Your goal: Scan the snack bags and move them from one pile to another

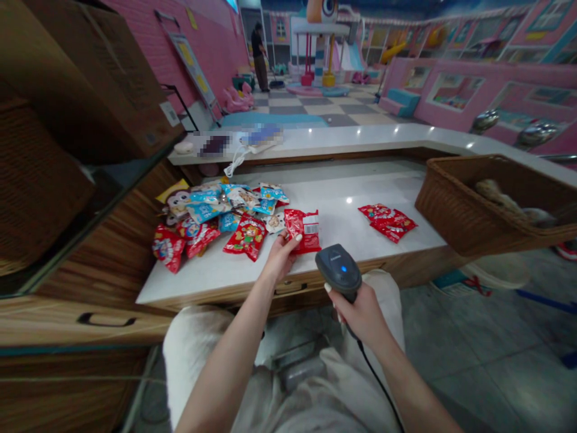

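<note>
Clock bearings are taken from the wearer's view, 12 o'clock straight ahead.

Left hand (pixel 280 257): fingers (pixel 295 239) closed in a pinch on the lower edge of a red snack packet (pixel 303 231), held just above a white worktop (pixel 342 201). The packet's barcode panel faces up and sits at the packet's right side.

Right hand (pixel 363 314): fingers (pixel 328 290) clenched round the grip of a corded handheld barcode scanner (pixel 338 270), with a blue light showing on its top. The scanner sits just beside the held packet, at the packet's 4 o'clock, apart from it. Its black cord (pixel 378 385) runs down toward 5 o'clock past the wearer's knee.

Heap of mixed blue and red snack packets (pixel 216 219) lies overlapping at the left hand's 10 o'clock, touching the held packet's left side or nearly so; exact contact cannot be told. A separate pair of red packets (pixel 387 221) lies well apart at 2 o'clock.

Woven wicker basket (pixel 469 204) sits at 3 o'clock at the worktop's right end. A cardboard box (pixel 81 78) stands at 10 o'clock. A person (pixel 259 57) in dark clothes stands far off at 12 o'clock on a checkered floor (pixel 315 105).
</note>
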{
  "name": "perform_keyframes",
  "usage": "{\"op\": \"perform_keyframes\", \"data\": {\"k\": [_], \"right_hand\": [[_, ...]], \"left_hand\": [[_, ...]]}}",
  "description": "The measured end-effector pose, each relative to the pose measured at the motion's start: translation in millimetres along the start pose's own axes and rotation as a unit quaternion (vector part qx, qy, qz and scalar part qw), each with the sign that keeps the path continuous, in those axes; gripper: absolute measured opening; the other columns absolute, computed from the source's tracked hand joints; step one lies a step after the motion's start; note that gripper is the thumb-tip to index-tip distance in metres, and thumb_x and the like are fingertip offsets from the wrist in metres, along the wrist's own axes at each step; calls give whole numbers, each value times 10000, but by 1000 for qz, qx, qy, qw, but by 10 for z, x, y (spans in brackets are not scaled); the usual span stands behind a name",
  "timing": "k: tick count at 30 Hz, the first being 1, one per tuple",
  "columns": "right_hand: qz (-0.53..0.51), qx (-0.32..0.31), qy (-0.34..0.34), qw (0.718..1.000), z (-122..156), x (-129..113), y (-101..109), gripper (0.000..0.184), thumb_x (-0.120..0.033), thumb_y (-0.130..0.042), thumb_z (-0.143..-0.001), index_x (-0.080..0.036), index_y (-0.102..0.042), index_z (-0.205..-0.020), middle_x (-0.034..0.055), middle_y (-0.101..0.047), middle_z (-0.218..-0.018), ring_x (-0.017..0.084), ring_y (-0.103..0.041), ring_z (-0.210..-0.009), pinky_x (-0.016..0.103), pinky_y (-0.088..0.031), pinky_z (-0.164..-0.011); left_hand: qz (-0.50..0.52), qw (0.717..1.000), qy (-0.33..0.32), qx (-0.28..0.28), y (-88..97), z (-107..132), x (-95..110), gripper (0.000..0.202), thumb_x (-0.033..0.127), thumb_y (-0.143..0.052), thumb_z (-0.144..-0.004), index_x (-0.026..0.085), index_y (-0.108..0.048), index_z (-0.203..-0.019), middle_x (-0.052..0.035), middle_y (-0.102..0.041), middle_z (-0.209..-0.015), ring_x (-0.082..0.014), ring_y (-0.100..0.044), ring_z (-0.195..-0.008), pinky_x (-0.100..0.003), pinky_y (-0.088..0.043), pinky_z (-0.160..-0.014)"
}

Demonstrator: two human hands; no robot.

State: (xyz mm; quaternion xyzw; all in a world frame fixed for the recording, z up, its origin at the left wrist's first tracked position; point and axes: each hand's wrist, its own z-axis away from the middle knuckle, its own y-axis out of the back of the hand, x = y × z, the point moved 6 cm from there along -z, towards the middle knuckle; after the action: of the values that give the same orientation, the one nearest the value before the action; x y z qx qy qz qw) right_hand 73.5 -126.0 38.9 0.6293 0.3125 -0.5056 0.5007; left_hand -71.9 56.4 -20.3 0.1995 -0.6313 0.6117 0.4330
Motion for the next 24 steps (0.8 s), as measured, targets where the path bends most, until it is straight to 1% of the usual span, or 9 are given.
{"op": "perform_keyframes", "data": {"k": [1, 3, 6, 8, 11, 13, 19, 24], "right_hand": [[0, 0, 0, 1000, -4, 0, -6, 338, -488, -707, -862, -276, -581, -630, -20, -582, -425, 201, -611, -384, 275, -473, -453], [-3, 0, 2, 1000, -13, -10, -15, 331, -480, -711, -864, -275, -588, -635, -22, -584, -430, 201, -614, -392, 273, -476, -459], [-2, -3, 7, 1000, -23, -28, -29, 312, -464, -709, -868, -272, -597, -650, -26, -586, -434, 199, -613, -397, 275, -481, -473], [1, -6, 4, 1000, -25, -31, -35, 304, -466, -702, -870, -271, -600, -660, -24, -588, -436, 201, -615, -399, 277, -484, -476], [4, -5, 1, 1000, -29, -35, -33, 295, -476, -696, -868, -269, -607, -678, -17, -603, -448, 208, -630, -407, 280, -488, -478], [6, -2, -1, 1000, -39, -33, -30, 287, -479, -693, -861, -266, -612, -687, -17, -607, -450, 209, -635, -405, 278, -486, -474], [10, -5, -9, 1000, -64, 10, -50, 269, -477, -676, -850, -271, -609, -691, -21, -602, -447, 214, -639, -393, 277, -483, -458], [21, -4, 3, 1000, -42, -20, -40, 298, -483, -674, -863, -271, -613, -662, -16, -602, -438, 211, -638, -395, 275, -485, -468]], "left_hand": [[-5, 1000, -7, 2, -6, 1, -2, 684, 389, -1050, -588, 213, -698, -1147, -68, -823, -1159, -228, -791, -995, -396, -634, -972], [-21, 999, -23, 5, -18, 0, -2, 697, 389, -1053, -576, 207, -694, -1145, -69, -826, -1131, -239, -793, -1004, -416, -615, -1009], [-41, 998, -43, 3, -31, 4, 0, 680, 404, -1035, -609, 207, -686, -1159, -71, -827, -1110, -266, -792, -1045, -445, -596, -1035], [-41, 997, -56, 13, -20, 13, 7, 662, 431, -1020, -633, 210, -682, -1158, -72, -827, -1119, -273, -790, -1058, -452, -593, -1037], [-46, 995, -81, 31, 0, 29, 27, 635, 461, -1000, -660, 209, -683, -1150, -75, -825, -1129, -266, -787, -1040, -439, -590, -1025], [-54, 994, -92, 33, 4, 32, 29, 620, 454, -991, -677, 204, -681, -1153, -72, -824, -1124, -254, -785, -1020, -424, -587, -1015], [-59, 992, -106, 41, 45, -1, -1, 618, 440, -993, -666, 192, -664, -1127, -68, -823, -1100, -230, -782, -966, -388, -599, -965], [-77, 987, -129, 49, 79, -25, 1, 540, 449, -970, -667, 188, -665, -1029, -59, -815, -1030, -223, -774, -897, -364, -609, -891]]}}
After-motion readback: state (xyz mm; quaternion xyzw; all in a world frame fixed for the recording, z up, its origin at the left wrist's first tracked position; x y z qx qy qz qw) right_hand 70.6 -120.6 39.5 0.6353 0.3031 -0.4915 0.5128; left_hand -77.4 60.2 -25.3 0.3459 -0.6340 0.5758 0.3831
